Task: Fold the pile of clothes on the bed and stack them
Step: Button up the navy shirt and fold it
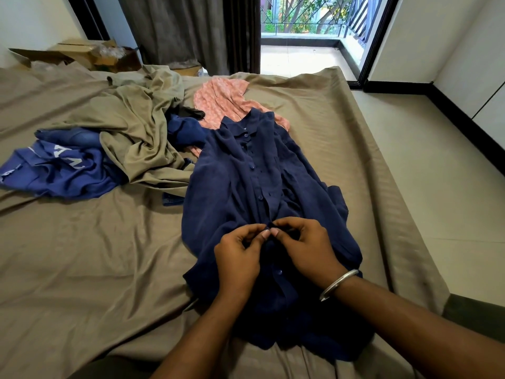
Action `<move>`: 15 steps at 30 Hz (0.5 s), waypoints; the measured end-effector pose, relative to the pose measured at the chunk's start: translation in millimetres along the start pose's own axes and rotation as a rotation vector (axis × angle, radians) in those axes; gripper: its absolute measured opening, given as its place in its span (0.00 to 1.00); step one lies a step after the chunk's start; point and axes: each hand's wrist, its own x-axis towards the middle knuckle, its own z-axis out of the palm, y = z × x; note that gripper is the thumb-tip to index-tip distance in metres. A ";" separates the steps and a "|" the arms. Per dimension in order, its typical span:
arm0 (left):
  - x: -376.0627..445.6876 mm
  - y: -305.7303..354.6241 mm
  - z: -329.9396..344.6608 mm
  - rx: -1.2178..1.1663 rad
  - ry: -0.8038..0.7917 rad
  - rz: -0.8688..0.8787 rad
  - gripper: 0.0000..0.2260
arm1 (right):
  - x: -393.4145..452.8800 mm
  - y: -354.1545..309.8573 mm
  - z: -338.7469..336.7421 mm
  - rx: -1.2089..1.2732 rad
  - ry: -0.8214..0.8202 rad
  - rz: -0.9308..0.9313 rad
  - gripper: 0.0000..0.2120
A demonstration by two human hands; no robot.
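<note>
Olive-brown sheets cover the bed (pixel 82 255), which fills most of the view, with a balcony door and dark curtain beyond its far edge. A navy shirt (pixel 246 173) lies face up down the middle of the bed, collar toward the far edge and hem toward the near edge, its button placket running straight down the centre. Both hands work at that placket in the lower half of the shirt: the left hand (pixel 237 255) and the right hand (pixel 308 250) meet thumb to thumb, each with a curled grip that pinches the fabric at what looks like a button, though whether it is going in or coming out of its hole cannot be told. A bangle (pixel 338 284) sits on the right wrist. Beyond the collar lies a pink garment (pixel 218 99), partly under the shirt; toward the left edge lie a crumpled olive cloth (pixel 136 127) and a blue garment (pixel 60 170) with white lettering, none of them folded. No stack is visible yet, so the task seems near its start, at the stage of readying the first piece. The next move likely calls for finishing the placket, smoothing the thin, slippery-looking cloth flat, then bringing sleeves and sides inward without bunching.
</note>
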 end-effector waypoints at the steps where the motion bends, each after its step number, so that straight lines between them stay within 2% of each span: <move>1: -0.1 -0.6 0.0 -0.019 0.003 -0.012 0.05 | 0.0 0.1 0.5 0.039 -0.015 0.023 0.05; 6: 1.7 -2.2 -1.2 -0.144 0.028 -0.087 0.06 | 0.3 -2.0 -0.1 0.328 -0.097 0.113 0.09; 10: 0.4 -1.4 0.2 -0.176 0.059 -0.120 0.06 | -0.2 -2.6 -0.4 0.315 -0.092 0.114 0.06; 15: -2.8 0.6 0.1 -0.182 0.021 -0.111 0.03 | -0.5 1.7 -0.8 0.286 -0.077 0.108 0.05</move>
